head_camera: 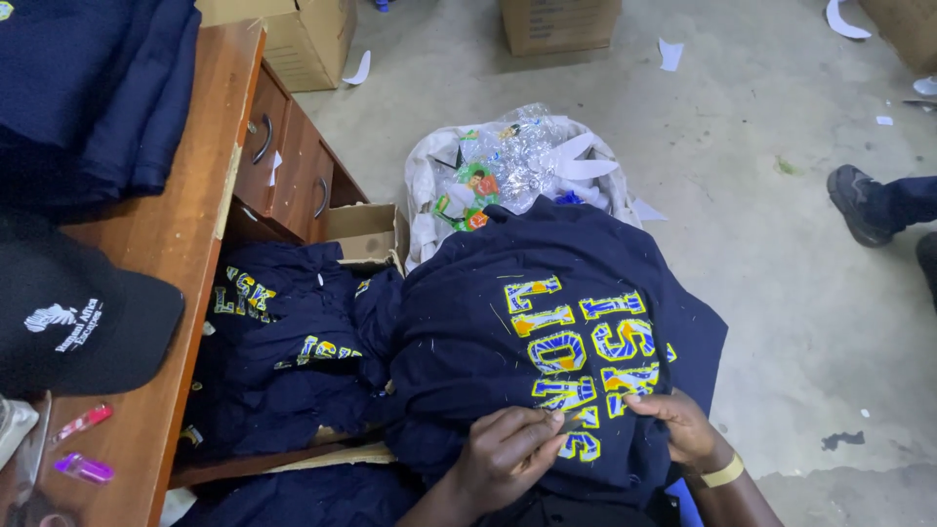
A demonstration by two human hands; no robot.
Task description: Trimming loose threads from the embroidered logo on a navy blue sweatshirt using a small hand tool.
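shirt (547, 361): navy, draped over the lap, yellow-blue lettering upside down to the camera, rows running left-right | left hand (503, 454): fingers pinched together on the fabric at the lettering's near edge | right hand (683, 425): fingers pinching the cloth beside the letters | bench (185, 224): left, black cap (78, 322) on it

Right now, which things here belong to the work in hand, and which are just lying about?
In hand:
- navy shirt with yellow-blue lettering
- left hand and right hand, both pinching at the lettering
- shirt pile, same kind, beside it

Lying about:
- black cap
- two lighters
- scrap bag
- cardboard boxes
- another person's shoe
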